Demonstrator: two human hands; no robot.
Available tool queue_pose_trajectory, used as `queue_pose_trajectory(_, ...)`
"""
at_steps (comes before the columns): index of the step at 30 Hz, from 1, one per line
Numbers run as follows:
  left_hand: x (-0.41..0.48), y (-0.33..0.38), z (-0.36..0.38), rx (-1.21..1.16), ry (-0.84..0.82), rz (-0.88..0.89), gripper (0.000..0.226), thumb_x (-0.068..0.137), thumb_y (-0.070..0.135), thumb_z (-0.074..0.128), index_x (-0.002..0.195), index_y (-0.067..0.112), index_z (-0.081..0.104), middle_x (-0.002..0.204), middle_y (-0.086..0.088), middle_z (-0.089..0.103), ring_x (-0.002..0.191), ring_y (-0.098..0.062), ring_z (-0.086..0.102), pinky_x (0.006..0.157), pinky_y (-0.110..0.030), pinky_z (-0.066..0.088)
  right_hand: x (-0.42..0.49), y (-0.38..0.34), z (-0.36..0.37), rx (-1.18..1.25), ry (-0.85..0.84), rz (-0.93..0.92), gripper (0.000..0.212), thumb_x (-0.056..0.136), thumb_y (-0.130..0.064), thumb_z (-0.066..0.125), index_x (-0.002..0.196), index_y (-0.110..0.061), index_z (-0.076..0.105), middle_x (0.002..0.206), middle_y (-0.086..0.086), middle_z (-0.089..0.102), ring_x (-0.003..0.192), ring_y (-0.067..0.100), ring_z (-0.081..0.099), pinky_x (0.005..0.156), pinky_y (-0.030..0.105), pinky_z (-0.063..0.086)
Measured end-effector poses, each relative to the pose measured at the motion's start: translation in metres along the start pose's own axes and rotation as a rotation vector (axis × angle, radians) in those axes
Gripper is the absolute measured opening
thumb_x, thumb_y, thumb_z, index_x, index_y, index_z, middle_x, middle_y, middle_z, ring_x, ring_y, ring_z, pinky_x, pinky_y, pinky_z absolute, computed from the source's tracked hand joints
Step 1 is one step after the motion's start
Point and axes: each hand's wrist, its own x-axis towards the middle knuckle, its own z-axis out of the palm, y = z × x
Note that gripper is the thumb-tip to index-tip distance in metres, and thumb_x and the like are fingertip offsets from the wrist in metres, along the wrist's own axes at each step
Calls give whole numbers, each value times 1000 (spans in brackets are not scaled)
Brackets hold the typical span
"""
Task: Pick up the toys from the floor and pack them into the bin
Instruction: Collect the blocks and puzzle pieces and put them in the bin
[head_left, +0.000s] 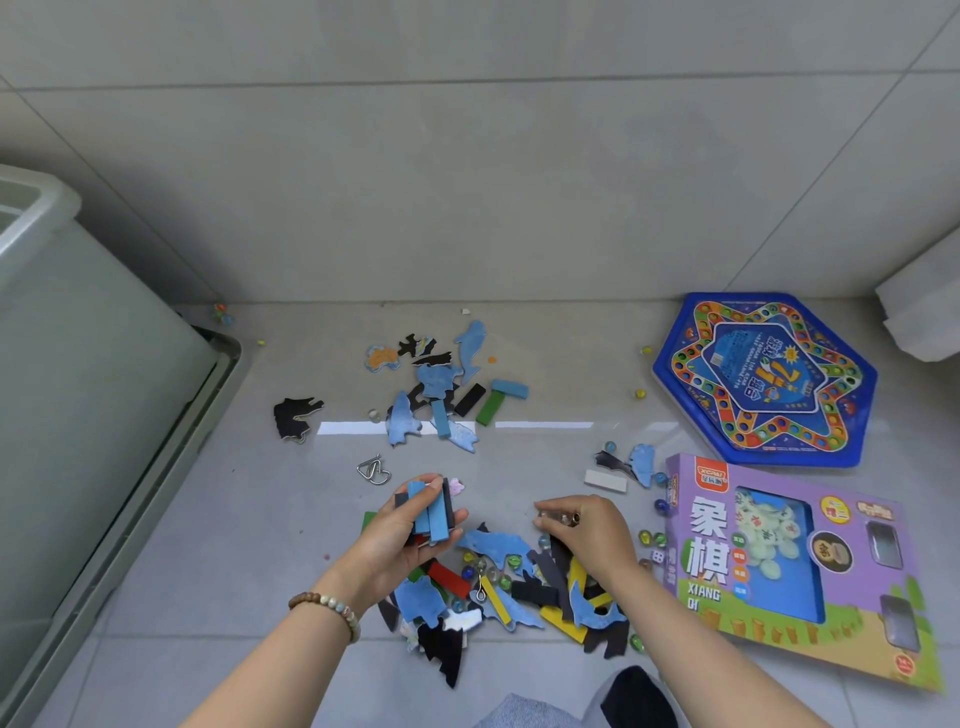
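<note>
My left hand (402, 535) grips a bundle of blue and dark blocks (434, 512) just above the floor. My right hand (587, 525) hovers over the near toy pile (511, 587) with fingers curled on small items, seemingly marbles. That pile holds blue and black puzzle pieces, a red block, yellow strips and marbles. A second scatter (441, 400) of puzzle pieces with blue, green and black blocks lies farther off. The translucent bin (62, 332) stands at the left.
A blue hexagonal marble game board (763, 379) and a purple chess box (795, 566) lie on the right. A metal wire puzzle (373, 470), a white block (605, 480) and loose marbles dot the tiles. A wall rises behind. My knee (587, 701) shows below.
</note>
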Motion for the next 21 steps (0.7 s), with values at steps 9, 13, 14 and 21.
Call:
queue_pose_trajectory(9,-34,43,-4,35,17,107,23,89,21,61,111,15,56,108,-14,63,95,-27,68,71,-35,58,-4,-84,-24,912,-53,227,25,98,-20,45,91,-5,64,61,-1,44,37,5,28,35,15,19)
queue_pose_trajectory(13,-94,101,-11,18,20,242,23,90,22,61,111,15,57,104,-13,65,90,-26,69,80,-39,56,-18,-178,-36,1020,-225,185,24,97,-15,41,81,-5,54,59,3,48,35,8,31,32,16,17)
queue_pose_trajectory(14,-112,116,-16,20,24,290,23,89,24,61,111,16,58,106,-12,67,89,-26,70,79,-38,56,-24,-207,-35,1008,-251,175,22,96,-15,42,79,-6,54,58,3,48,35,8,31,32,15,16)
queue_pose_trajectory(21,-249,211,-108,-100,126,578,21,91,22,59,111,14,58,101,-6,71,77,-23,72,60,-30,60,-94,-413,27,907,-493,76,15,95,-12,48,85,-5,57,64,7,52,34,9,36,30,13,17)
